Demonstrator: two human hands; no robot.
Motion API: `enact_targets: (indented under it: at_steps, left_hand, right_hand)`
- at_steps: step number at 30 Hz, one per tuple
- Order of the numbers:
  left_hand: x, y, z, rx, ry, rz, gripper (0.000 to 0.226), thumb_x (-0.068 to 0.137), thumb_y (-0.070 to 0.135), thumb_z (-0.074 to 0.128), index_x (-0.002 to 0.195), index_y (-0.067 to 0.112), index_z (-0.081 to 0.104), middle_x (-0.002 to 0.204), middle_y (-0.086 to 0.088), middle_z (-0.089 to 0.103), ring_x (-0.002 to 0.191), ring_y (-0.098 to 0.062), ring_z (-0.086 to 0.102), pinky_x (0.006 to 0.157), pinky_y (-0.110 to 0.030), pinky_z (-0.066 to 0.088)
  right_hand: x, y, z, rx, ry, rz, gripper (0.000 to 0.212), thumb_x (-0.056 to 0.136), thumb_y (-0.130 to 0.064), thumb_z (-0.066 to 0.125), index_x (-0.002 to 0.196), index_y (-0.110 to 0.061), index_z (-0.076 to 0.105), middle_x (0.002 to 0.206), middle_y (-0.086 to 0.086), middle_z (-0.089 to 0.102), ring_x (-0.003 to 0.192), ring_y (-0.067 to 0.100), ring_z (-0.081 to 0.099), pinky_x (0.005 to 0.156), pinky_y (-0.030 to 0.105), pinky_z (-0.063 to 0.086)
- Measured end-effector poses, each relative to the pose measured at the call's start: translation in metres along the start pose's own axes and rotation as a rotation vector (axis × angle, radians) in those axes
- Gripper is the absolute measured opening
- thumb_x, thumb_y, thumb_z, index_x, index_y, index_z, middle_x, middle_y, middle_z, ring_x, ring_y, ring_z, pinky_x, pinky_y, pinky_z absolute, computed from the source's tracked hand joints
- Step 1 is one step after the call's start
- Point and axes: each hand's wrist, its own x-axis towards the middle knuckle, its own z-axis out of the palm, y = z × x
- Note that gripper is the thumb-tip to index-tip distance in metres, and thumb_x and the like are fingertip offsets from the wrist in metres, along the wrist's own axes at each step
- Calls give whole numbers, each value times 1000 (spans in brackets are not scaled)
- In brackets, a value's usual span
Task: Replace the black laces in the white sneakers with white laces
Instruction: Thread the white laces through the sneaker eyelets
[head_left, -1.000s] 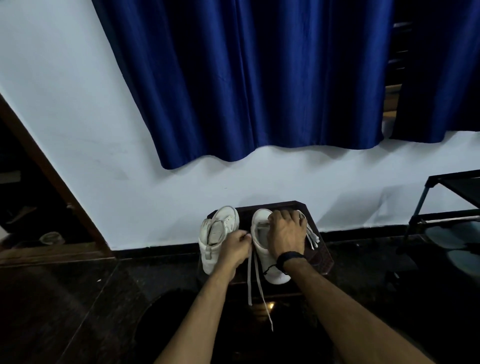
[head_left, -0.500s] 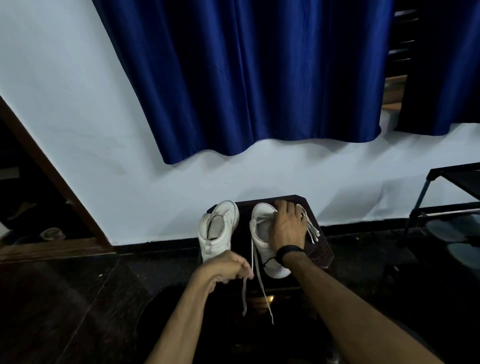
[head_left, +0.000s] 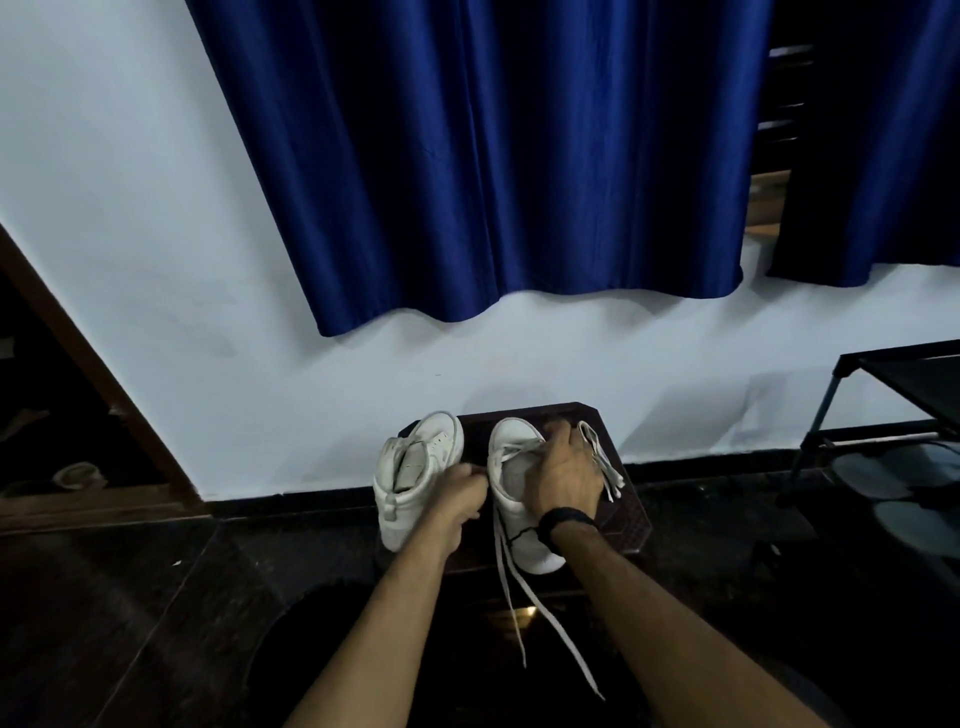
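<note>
Two white sneakers stand on a small dark stool (head_left: 623, 514) against the wall. The left sneaker (head_left: 415, 467) has no lace that I can see. My left hand (head_left: 460, 499) is beside the right sneaker (head_left: 511, 452), its fingers curled and pinching a white lace (head_left: 506, 582) at the sneaker's left side. The lace's two ends hang down over the stool's front edge. My right hand (head_left: 563, 473) rests on top of the right sneaker and holds it, fingers curled over its far side. A bundle of white laces (head_left: 602, 462) lies to the right of that hand.
A blue curtain (head_left: 493, 156) hangs on the white wall above the stool. A black metal rack (head_left: 883, 395) stands at the right with grey items under it. A dark doorway with a brown frame (head_left: 78, 364) opens at the left. The floor is dark and glossy.
My left hand pulled back toward me with the lace, then went forward again to the right sneaker's left side. My right hand stayed on the sneaker.
</note>
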Motion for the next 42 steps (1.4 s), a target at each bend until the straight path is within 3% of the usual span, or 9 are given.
enact_targets:
  at_steps: [6,11,17,21,27,32,35,37,42]
  left_hand:
    - [4,10,-14,7,-58,-80,31,94,3,44,70,19,55,60,2,47,53,-8,40,46,-18,35]
    - [2,26,-47,48,-310,-271,20,101,19,49,84,18,59,56,8,48,43,-2,36,44,-15,36]
    - [3,10,-24,-103,-178,-188,20,101,23,49,83,19,55,65,4,51,46,-4,36,45,-17,32]
    - [-1,9,-14,-151,-159,-174,23,95,6,44,80,19,56,62,4,46,44,-4,32,44,-18,26]
    - [2,11,-18,-198,-108,-137,21,94,11,46,87,20,63,82,3,63,72,-10,51,59,-23,38]
    - [5,8,-24,-238,-175,-191,15,96,18,52,86,19,63,79,1,63,72,-12,55,69,-26,47]
    - [5,0,-22,-325,-181,-254,19,101,20,50,86,16,60,67,-2,62,63,-15,58,60,-27,52]
    - [6,-4,-17,-265,-159,-248,19,100,15,50,83,14,60,56,1,60,51,-12,57,52,-24,52]
    - [5,-3,-7,-193,-134,-189,22,96,5,44,82,14,59,56,0,57,42,-10,52,49,-21,49]
  right_hand:
    - [3,0,1,-18,-8,4,37,80,-8,50,118,-11,50,118,10,57,113,31,53,86,42,45]
    - [3,0,5,-9,7,-8,37,77,-11,55,114,-13,53,115,9,57,111,32,54,85,43,46]
    - [1,0,3,-20,2,-13,36,75,-12,57,112,-15,53,114,8,58,110,31,55,85,42,47]
    - [1,2,3,-8,-3,-5,36,76,-12,58,112,-15,53,114,8,57,110,31,54,84,42,47]
    - [3,4,7,-7,-4,11,37,77,-11,57,114,-16,53,115,6,57,111,30,54,82,42,47]
    - [3,4,10,15,44,12,30,78,-8,52,108,-14,56,109,9,59,104,33,57,77,42,47]
    - [3,4,10,20,50,12,32,77,-9,52,109,-15,56,109,8,59,105,32,57,78,42,48]
    - [4,3,10,18,47,16,33,77,-9,53,109,-16,56,110,6,59,106,31,57,78,41,48]
    - [6,5,13,7,46,19,35,76,-10,54,111,-16,55,111,6,60,106,29,57,80,41,49]
